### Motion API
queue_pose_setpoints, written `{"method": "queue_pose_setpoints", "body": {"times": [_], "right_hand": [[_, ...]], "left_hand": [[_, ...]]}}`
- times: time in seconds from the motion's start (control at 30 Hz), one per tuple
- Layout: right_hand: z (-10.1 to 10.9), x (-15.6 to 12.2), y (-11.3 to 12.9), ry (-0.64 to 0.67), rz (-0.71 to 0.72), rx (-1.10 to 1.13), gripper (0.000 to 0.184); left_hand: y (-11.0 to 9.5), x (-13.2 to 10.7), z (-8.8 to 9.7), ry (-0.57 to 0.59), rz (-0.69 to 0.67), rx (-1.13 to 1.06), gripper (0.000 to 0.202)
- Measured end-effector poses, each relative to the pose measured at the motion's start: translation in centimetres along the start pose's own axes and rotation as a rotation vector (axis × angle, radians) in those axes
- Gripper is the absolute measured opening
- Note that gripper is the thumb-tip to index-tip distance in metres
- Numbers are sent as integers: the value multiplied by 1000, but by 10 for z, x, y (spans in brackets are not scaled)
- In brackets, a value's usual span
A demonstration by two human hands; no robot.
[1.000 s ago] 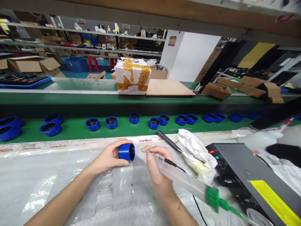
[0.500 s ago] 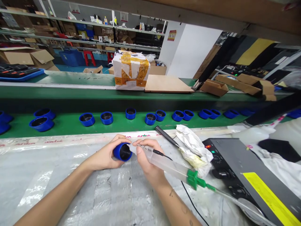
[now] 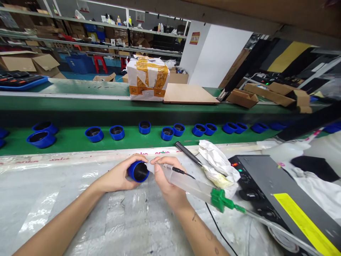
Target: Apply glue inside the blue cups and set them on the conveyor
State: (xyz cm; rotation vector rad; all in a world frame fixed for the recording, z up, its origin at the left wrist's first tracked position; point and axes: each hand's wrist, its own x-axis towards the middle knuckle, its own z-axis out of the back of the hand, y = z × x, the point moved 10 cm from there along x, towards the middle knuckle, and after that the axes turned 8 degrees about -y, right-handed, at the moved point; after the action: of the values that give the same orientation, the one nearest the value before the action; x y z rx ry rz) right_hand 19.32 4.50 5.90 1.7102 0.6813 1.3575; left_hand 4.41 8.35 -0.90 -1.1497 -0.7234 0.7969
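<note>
Left hand (image 3: 119, 175) has a blue cup (image 3: 138, 171) gripped near the bench's (image 3: 128, 220) far edge; right hand (image 3: 170, 185) is holding a syringe (image 3: 190, 185). Fingers hide part of both. Nozzle tip's hard to see, probably at the rim. Hose (image 3: 278, 228) gets cut off lower right. More elbow room toward the bench's left edge; grey box (image 3: 262, 177) crowds the right.
</note>
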Motion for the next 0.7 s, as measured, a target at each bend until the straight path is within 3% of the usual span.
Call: {"method": "queue_pose_setpoints", "body": {"times": [0.7], "right_hand": [[8, -1, 6, -14, -11, -75, 10]], "left_hand": [[-3, 0, 0, 16, -2, 37, 57]]}}
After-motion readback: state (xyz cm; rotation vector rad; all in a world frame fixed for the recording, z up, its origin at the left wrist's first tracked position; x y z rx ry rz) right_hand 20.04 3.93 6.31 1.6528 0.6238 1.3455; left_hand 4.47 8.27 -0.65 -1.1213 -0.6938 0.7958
